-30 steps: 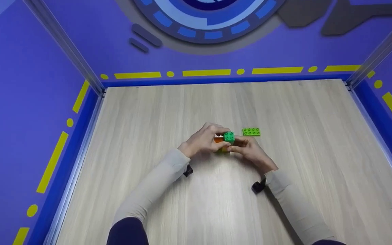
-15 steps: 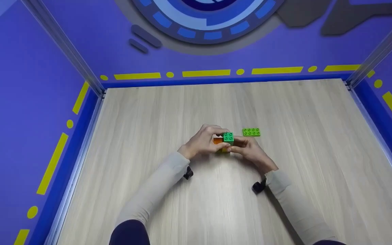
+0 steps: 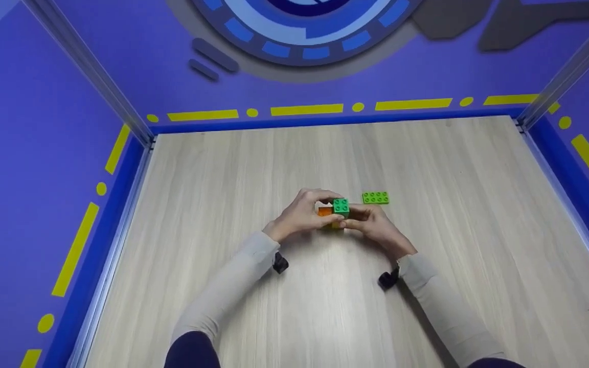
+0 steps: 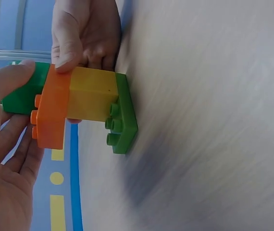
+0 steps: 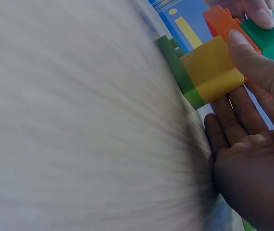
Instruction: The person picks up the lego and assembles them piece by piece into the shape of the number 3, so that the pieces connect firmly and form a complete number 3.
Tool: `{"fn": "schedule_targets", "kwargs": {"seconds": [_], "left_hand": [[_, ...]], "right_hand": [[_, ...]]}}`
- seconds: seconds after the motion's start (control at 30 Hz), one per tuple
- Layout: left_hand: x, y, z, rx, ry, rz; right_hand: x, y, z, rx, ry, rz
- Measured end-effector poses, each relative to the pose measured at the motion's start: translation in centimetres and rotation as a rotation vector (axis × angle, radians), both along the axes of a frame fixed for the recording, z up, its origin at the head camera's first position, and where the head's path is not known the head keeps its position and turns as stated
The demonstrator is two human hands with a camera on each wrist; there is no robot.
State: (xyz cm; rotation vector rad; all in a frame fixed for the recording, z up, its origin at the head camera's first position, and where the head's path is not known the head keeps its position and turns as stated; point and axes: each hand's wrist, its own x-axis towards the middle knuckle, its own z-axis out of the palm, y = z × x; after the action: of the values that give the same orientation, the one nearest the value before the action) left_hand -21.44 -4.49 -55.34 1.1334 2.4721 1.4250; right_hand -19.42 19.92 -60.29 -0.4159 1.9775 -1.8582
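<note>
A small stack of toy building bricks stands between the two hands. A dark green brick (image 3: 341,205) with studs up tops it, above an orange brick (image 4: 53,113). Lower down come a yellow brick (image 4: 91,94) and a flat green brick (image 4: 126,115) at the table surface. My left hand (image 3: 302,212) pinches the dark green brick between thumb and fingers. From the other side, my right hand (image 3: 376,227) grips the stack, its thumb at the seam of orange and yellow and its fingers against the far side. The hands partly hide the stack in the head view.
A lime-green flat brick (image 3: 375,198) lies on the wood-grain table (image 3: 253,168) just beyond the right hand. Blue-purple panels with yellow dashes (image 3: 307,110) enclose the table at the back and sides. Metal posts (image 3: 85,66) stand at the back corners.
The head view has shifted slightly. Both hands keep their hold on the stack with hardly any movement, and the lime-green brick lies where it was.
</note>
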Motion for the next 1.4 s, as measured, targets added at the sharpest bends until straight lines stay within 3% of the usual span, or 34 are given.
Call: {"fn": "schedule_targets", "kwargs": {"seconds": [0.27,0.53,0.9,1.07,1.4], "left_hand": [[0.4,-0.8,-0.5,0.024,-0.042,0.045],[1.2,-1.5,-2.5,0.044,-0.168,0.111],[2.4,-2.2,-4.4,0.179,-0.249,0.212],[2.7,-2.1,-4.7,0.225,-0.293,0.215],[2.8,-1.6,-4.7,0.226,-0.318,0.242]], "right_hand": [[0.0,-0.1,0.0,0.005,-0.018,-0.010],[0.1,0.0,0.1,0.051,0.023,-0.015],[0.1,-0.1,0.2,0.070,-0.004,-0.031],[0.2,-0.1,0.1,0.075,-0.013,-0.034],[0.3,-0.1,0.3,0.046,0.007,-0.039]]}}
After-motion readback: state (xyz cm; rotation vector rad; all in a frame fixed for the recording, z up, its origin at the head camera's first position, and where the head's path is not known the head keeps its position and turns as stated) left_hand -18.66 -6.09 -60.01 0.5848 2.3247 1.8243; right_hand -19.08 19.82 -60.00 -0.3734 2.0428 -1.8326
